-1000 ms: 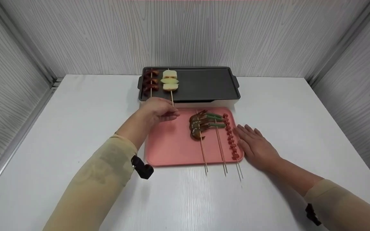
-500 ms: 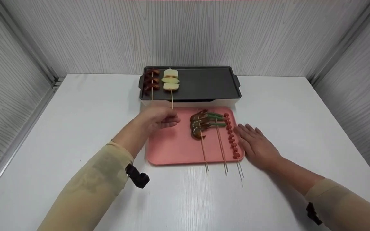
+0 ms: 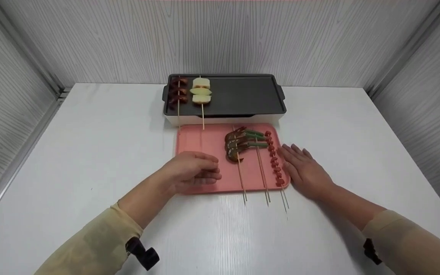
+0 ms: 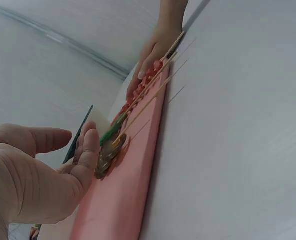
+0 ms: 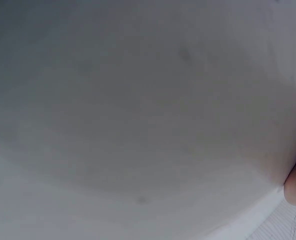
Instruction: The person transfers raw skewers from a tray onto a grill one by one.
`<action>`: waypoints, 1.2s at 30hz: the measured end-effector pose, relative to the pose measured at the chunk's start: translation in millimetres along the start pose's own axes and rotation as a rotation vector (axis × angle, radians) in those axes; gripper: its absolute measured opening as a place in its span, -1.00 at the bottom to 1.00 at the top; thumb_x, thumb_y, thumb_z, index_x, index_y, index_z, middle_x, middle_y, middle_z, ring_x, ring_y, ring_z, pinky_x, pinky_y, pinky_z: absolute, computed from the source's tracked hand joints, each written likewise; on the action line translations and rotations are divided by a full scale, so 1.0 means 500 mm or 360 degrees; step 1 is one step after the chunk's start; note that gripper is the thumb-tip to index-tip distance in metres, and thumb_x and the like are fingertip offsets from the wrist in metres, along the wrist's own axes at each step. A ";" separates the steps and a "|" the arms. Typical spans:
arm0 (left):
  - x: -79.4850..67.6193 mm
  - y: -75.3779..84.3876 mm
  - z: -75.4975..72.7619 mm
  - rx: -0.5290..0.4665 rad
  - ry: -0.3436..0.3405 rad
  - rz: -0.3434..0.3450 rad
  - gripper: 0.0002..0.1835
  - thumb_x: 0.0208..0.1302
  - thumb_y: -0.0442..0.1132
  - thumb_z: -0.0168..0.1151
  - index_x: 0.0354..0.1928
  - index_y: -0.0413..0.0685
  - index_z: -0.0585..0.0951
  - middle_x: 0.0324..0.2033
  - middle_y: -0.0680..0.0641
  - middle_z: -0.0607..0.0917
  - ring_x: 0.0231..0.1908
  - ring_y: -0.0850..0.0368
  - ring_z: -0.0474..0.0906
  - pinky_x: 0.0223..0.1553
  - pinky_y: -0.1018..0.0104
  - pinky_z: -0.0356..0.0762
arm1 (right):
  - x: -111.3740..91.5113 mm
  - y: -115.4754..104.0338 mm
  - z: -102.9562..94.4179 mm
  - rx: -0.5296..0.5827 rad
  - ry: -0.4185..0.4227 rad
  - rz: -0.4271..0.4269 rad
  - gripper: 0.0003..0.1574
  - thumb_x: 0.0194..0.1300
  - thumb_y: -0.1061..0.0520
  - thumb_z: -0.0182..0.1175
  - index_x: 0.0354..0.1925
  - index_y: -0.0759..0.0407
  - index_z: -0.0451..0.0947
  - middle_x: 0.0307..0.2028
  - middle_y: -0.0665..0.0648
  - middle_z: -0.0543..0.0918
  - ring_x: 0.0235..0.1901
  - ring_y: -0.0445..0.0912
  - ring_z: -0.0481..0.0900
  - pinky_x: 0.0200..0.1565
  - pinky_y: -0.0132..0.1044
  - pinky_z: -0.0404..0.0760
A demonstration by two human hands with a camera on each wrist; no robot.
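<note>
My left hand [image 3: 195, 172] hovers over the left front of the pink tray [image 3: 214, 186], its fingers loosely bent with nothing between them; the left wrist view shows thumb and fingertips apart. To its right on the tray lies a shrimp skewer [image 3: 235, 145]. Beside that is a skewer with green pieces [image 3: 257, 145], then a skewer of small red pieces [image 3: 274, 160] along the right side. My right hand [image 3: 306, 173] lies flat on the table, fingertips at the tray's right rim. In the right wrist view only a bit of hand [image 5: 294, 192] shows.
Behind the tray stands a black griddle [image 3: 243, 97] on a white base. On its left part lie a dark red-brown skewer [image 3: 178, 91] and a skewer of pale pieces [image 3: 201, 91], their sticks reaching past the front edge. Grey wood-grain panels [image 3: 220, 38] enclose the table.
My left hand has let go of the pale-piece skewer's stick and drawn back toward me over the tray. That skewer stays on the griddle. The right hand has not moved.
</note>
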State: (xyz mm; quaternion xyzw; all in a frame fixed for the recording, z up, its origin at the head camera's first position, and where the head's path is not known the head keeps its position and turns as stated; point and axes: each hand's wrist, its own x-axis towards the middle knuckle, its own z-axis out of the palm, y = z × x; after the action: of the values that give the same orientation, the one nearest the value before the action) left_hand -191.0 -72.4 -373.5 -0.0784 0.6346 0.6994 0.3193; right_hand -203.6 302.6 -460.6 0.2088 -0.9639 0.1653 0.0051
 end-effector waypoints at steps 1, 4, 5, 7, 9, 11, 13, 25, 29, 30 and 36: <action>-0.005 -0.008 0.005 -0.0003 -0.0023 -0.0004 -0.55 0.52 -0.36 0.27 0.35 -0.40 0.53 0.06 -0.35 0.73 -0.17 0.04 0.79 -0.01 0.20 0.79 | 0.001 0.000 -0.001 -0.0001 -0.0002 0.0000 -0.25 0.74 -0.16 -0.17 0.69 0.07 0.09 0.65 0.07 0.14 0.65 0.11 -0.01 0.64 0.14 -0.07; -0.017 -0.029 0.020 0.0009 -0.0091 -0.0012 -0.59 0.50 -0.35 0.30 0.29 -0.40 0.58 -0.01 -0.33 0.76 -0.17 0.01 0.80 -0.02 0.19 0.80 | 0.003 -0.002 -0.002 -0.0007 -0.0007 0.0000 -0.25 0.74 -0.18 -0.19 0.69 0.08 0.09 0.66 0.07 0.14 0.65 0.11 -0.01 0.64 0.13 -0.08; -0.021 -0.035 0.025 0.0019 -0.0111 -0.0018 -0.61 0.50 -0.35 0.30 0.27 -0.39 0.60 -0.03 -0.31 0.77 -0.16 0.00 0.81 -0.02 0.18 0.80 | 0.004 -0.002 -0.002 -0.0008 -0.0007 -0.0002 -0.25 0.74 -0.18 -0.19 0.69 0.08 0.09 0.66 0.07 0.14 0.65 0.11 -0.01 0.64 0.13 -0.08; -0.027 -0.049 0.036 0.0046 -0.0153 -0.0025 -0.64 0.50 -0.34 0.30 0.24 -0.39 0.62 -0.07 -0.29 0.79 -0.15 -0.02 0.82 -0.02 0.17 0.80 | 0.005 -0.002 -0.003 -0.0010 -0.0007 -0.0002 -0.25 0.74 -0.18 -0.20 0.69 0.07 0.09 0.66 0.07 0.14 0.65 0.11 -0.01 0.64 0.13 -0.08; -0.030 -0.062 0.048 0.0055 -0.0189 -0.0034 -0.66 0.50 -0.35 0.30 0.21 -0.40 0.64 -0.11 -0.28 0.80 -0.15 -0.03 0.82 -0.02 0.14 0.80 | 0.006 -0.002 -0.005 -0.0012 -0.0008 0.0003 -0.24 0.74 -0.19 -0.20 0.69 0.06 0.09 0.65 0.06 0.14 0.65 0.11 -0.01 0.64 0.13 -0.08; -0.031 -0.074 0.060 0.0045 -0.0224 -0.0054 -0.67 0.49 -0.36 0.30 0.18 -0.43 0.64 -0.14 -0.27 0.81 -0.16 -0.03 0.83 -0.01 0.11 0.80 | 0.007 -0.002 -0.006 -0.0011 -0.0008 0.0008 -0.24 0.74 -0.20 -0.20 0.69 0.04 0.09 0.65 0.05 0.14 0.65 0.11 0.00 0.64 0.14 -0.07; -0.032 -0.084 0.071 0.0025 -0.0247 -0.0083 -0.68 0.48 -0.37 0.30 0.17 -0.45 0.63 -0.17 -0.27 0.81 -0.17 -0.03 0.83 -0.01 0.09 0.80 | 0.008 -0.002 -0.007 -0.0009 -0.0009 0.0010 -0.24 0.74 -0.20 -0.20 0.69 0.03 0.09 0.65 0.06 0.15 0.65 0.11 0.00 0.64 0.14 -0.07; -0.020 -0.116 0.118 -0.0008 -0.0300 -0.0176 -0.67 0.48 -0.34 0.30 0.17 -0.41 0.62 -0.06 -0.29 0.79 -0.08 -0.04 0.80 0.02 0.07 0.79 | 0.004 0.002 -0.006 0.0015 -0.0008 0.0005 -0.26 0.75 -0.17 -0.18 0.69 0.05 0.10 0.66 0.07 0.15 0.65 0.12 -0.01 0.64 0.14 -0.10; -0.014 -0.122 0.131 -0.0066 -0.0287 -0.0164 -0.64 0.47 -0.33 0.31 0.19 -0.41 0.60 -0.03 -0.30 0.78 -0.04 -0.06 0.79 0.03 0.08 0.79 | 0.000 0.002 -0.004 0.0009 -0.0010 0.0018 -0.26 0.75 -0.17 -0.18 0.69 0.03 0.08 0.66 0.07 0.14 0.65 0.12 -0.01 0.64 0.15 -0.09; -0.013 -0.123 0.134 -0.0082 -0.0285 -0.0160 -0.64 0.46 -0.33 0.31 0.18 -0.41 0.60 -0.03 -0.30 0.78 -0.05 -0.05 0.80 0.03 0.09 0.79 | 0.000 0.002 -0.004 0.0008 -0.0011 0.0021 -0.26 0.74 -0.17 -0.18 0.69 0.03 0.08 0.66 0.07 0.14 0.65 0.12 -0.01 0.64 0.15 -0.09; -0.011 -0.124 0.142 -0.0192 -0.0255 -0.0107 -0.63 0.45 -0.37 0.31 0.20 -0.43 0.59 0.00 -0.34 0.78 -0.06 -0.06 0.80 0.02 0.13 0.79 | 0.000 0.000 -0.002 0.0013 -0.0008 0.0020 -0.26 0.74 -0.17 -0.17 0.70 0.00 0.08 0.66 0.06 0.14 0.65 0.12 0.00 0.64 0.14 -0.09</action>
State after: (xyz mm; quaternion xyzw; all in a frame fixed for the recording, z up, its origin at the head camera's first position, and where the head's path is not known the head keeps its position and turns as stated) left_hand -131.9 -8.4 -409.5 -0.0624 0.5608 0.7293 0.3870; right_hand -203.6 303.2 -459.6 0.2031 -0.9645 0.1687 0.0007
